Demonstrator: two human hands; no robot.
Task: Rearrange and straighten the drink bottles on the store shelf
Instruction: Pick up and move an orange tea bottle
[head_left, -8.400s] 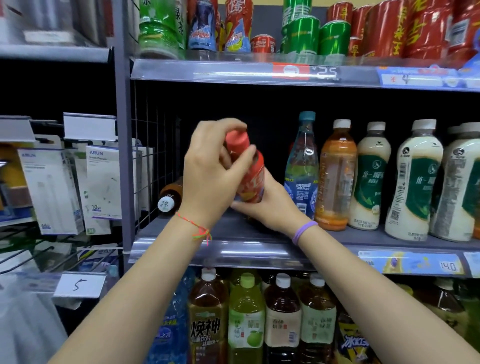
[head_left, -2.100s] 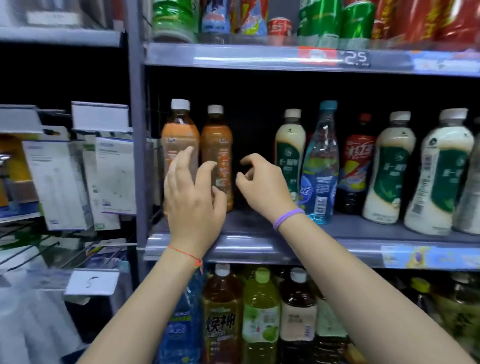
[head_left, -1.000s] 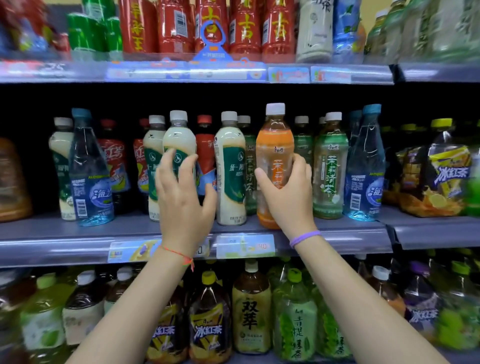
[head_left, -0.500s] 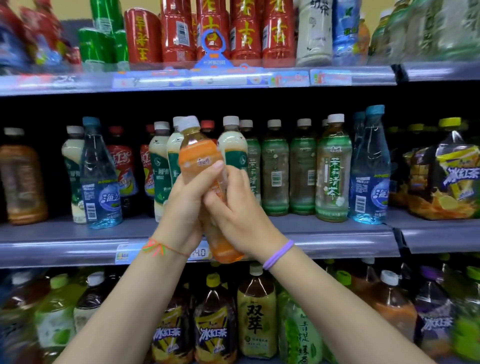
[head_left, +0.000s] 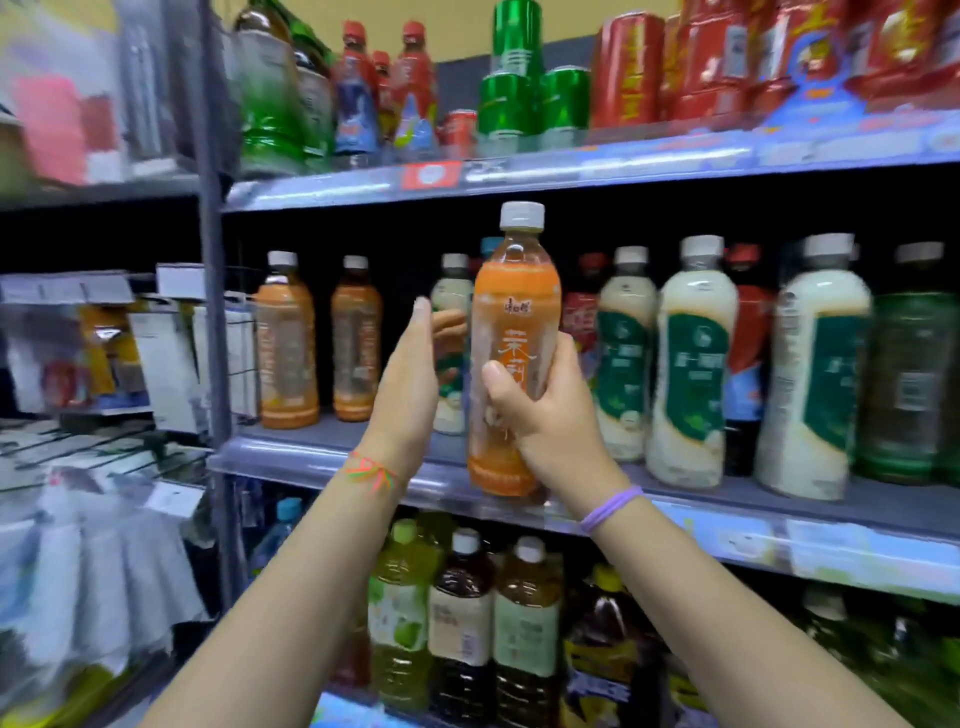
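- Half a second ago both hands clasped the orange-label bottle (head_left: 514, 332), which leaned left; now only one holds it, upright, and the view has swung left to the shelf's end post (head_left: 212, 260).
- Two matching orange bottles (head_left: 287, 343) stand at the left end of the middle shelf (head_left: 311, 457).
- The left hand (head_left: 410, 384) has let go and is flat, fingers straight, just beside the bottle.
- The right hand (head_left: 545, 410) grips the bottle's lower half, thumb across the front, above the shelf's front edge.
- White bottles with green labels (head_left: 693, 364) stand to the right.
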